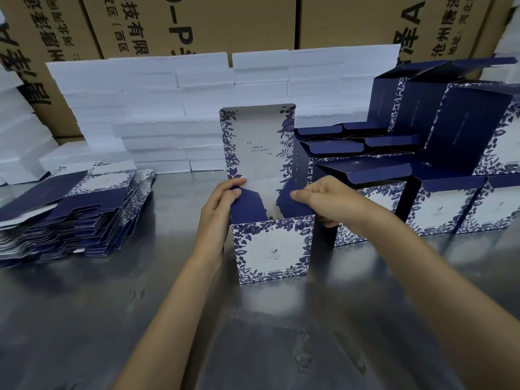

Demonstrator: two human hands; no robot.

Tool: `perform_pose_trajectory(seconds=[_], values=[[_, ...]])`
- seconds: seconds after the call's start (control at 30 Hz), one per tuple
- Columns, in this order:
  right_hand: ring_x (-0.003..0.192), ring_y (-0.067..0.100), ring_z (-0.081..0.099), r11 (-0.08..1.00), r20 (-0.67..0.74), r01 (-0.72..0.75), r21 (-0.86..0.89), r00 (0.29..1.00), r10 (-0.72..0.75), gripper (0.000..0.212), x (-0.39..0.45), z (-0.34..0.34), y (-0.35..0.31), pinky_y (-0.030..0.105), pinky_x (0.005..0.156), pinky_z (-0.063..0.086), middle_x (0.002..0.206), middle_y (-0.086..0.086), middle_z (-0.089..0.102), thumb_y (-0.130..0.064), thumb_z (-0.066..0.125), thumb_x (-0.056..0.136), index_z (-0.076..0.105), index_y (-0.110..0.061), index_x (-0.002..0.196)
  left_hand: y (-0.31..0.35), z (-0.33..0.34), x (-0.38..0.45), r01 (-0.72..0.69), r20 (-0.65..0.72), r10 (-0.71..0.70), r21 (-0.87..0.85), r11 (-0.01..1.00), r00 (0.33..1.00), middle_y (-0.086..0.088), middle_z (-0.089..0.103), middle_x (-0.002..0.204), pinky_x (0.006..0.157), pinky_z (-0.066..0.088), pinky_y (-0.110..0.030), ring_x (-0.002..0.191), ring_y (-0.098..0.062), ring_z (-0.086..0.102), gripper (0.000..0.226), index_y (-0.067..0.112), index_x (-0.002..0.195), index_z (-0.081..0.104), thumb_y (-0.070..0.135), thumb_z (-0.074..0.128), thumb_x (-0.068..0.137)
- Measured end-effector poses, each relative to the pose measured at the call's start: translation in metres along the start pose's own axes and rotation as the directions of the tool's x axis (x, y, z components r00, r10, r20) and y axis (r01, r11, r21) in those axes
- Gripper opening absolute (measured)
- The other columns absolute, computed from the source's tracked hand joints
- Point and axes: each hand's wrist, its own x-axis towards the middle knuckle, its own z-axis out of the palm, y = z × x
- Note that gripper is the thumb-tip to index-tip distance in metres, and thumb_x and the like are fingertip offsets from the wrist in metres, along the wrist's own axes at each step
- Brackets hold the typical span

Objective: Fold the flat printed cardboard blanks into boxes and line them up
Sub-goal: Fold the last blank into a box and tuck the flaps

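Note:
A blue-and-white floral box point(272, 249) stands upright on the metal table point(84, 319), in the middle. Its printed lid flap point(257, 142) points straight up behind the opening. My left hand point(222, 204) grips the box's left side, thumb over the dark blue left inner flap. My right hand point(323, 198) pinches the right inner flap with thumb and curled fingers. A pile of flat printed blanks point(70, 209) lies to the left. Several folded boxes point(439, 204) with lids up stand in rows to the right, some stacked.
White foam blocks point(168, 108) are stacked like a wall behind the work area and at far left. Large brown shipping cartons point(197, 21) rise behind them. Bare shiny metal table surface extends toward me.

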Motion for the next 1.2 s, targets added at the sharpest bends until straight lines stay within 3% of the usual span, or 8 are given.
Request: perform_pose_trajectory(seconds=[0.17, 0.37, 0.53, 0.7, 0.93, 1.1, 1.2], values=[[0.044, 0.015, 0.019, 1.000, -0.007, -0.004, 0.011, 1.000, 0.004, 0.057, 0.004, -0.005, -0.003, 0.021, 0.043, 0.019, 0.052, 0.000, 0.025, -0.043, 0.059, 0.100, 0.030, -0.023, 0.056, 0.002, 0.000, -0.001, 0.020, 0.012, -0.020, -0.002, 1.000, 1.000, 0.008, 0.072, 0.117, 0.087, 0.049, -0.026, 0.106, -0.007, 0.065, 0.024, 0.031, 0.107, 0.075, 0.021, 0.056, 0.096], [0.045, 0.016, 0.017, 0.994, 0.007, 0.023, 0.106, 1.000, -0.024, 0.056, 0.006, 0.003, 0.006, 0.021, 0.044, 0.019, 0.051, -0.002, 0.020, -0.030, 0.056, 0.104, 0.027, -0.023, 0.056, 0.005, -0.003, -0.002, 0.032, 0.042, -0.032, -0.010, 0.999, 0.999, 0.009, 0.071, 0.120, 0.087, 0.050, -0.024, 0.110, -0.007, 0.064, 0.025, 0.029, 0.108, 0.075, 0.018, 0.055, 0.097], [0.042, 0.015, 0.024, 0.998, -0.039, 0.012, 0.058, 0.999, -0.009, 0.059, 0.011, 0.000, 0.002, 0.020, 0.041, 0.025, 0.049, -0.002, 0.028, -0.044, 0.059, 0.100, 0.030, -0.023, 0.053, 0.010, -0.004, -0.001, 0.080, 0.074, -0.080, -0.006, 0.997, 0.994, 0.005, 0.072, 0.115, 0.082, 0.050, -0.027, 0.101, -0.012, 0.064, 0.024, 0.027, 0.109, 0.074, 0.018, 0.055, 0.098], [0.049, 0.016, 0.019, 0.999, -0.042, 0.042, 0.019, 0.998, -0.041, 0.052, 0.013, 0.005, 0.003, 0.024, 0.046, 0.022, 0.057, -0.001, 0.021, -0.025, 0.053, 0.103, 0.027, -0.023, 0.059, 0.013, -0.007, -0.002, 0.112, 0.102, -0.112, 0.012, 0.994, 0.988, 0.004, 0.072, 0.112, 0.078, 0.050, -0.027, 0.095, -0.012, 0.064, 0.025, 0.028, 0.109, 0.074, 0.018, 0.054, 0.099], [0.042, 0.016, 0.027, 0.999, -0.133, 0.001, 0.042, 0.991, 0.004, 0.055, 0.018, 0.009, -0.001, 0.019, 0.039, 0.026, 0.053, 0.001, 0.030, -0.041, 0.057, 0.100, 0.031, -0.024, 0.055, 0.019, -0.012, 0.001, 0.129, 0.117, -0.132, 0.036, 0.991, 0.984, 0.006, 0.072, 0.106, 0.065, 0.052, -0.016, 0.086, -0.006, 0.066, 0.021, 0.029, 0.107, 0.075, 0.018, 0.061, 0.096], [0.052, 0.016, 0.027, 0.998, -0.129, 0.021, 0.067, 0.992, -0.012, 0.045, 0.018, 0.013, -0.001, 0.026, 0.048, 0.023, 0.065, 0.005, 0.031, -0.030, 0.051, 0.104, 0.032, -0.024, 0.063, 0.020, -0.014, 0.001, 0.133, 0.133, -0.134, 0.014, 0.991, 0.982, 0.004, 0.072, 0.105, 0.064, 0.053, -0.017, 0.084, -0.008, 0.067, 0.020, 0.028, 0.106, 0.075, 0.016, 0.063, 0.095], [0.052, 0.018, 0.027, 0.997, -0.159, 0.035, 0.071, 0.987, -0.024, 0.048, 0.018, 0.016, -0.003, 0.026, 0.047, 0.023, 0.063, 0.006, 0.030, -0.034, 0.054, 0.103, 0.031, -0.023, 0.062, 0.020, -0.013, 0.001, 0.107, 0.070, -0.103, -0.053, 0.993, 0.992, 0.002, 0.074, 0.102, 0.063, 0.055, -0.022, 0.078, -0.012, 0.069, 0.022, 0.028, 0.107, 0.068, 0.011, 0.067, 0.093]])
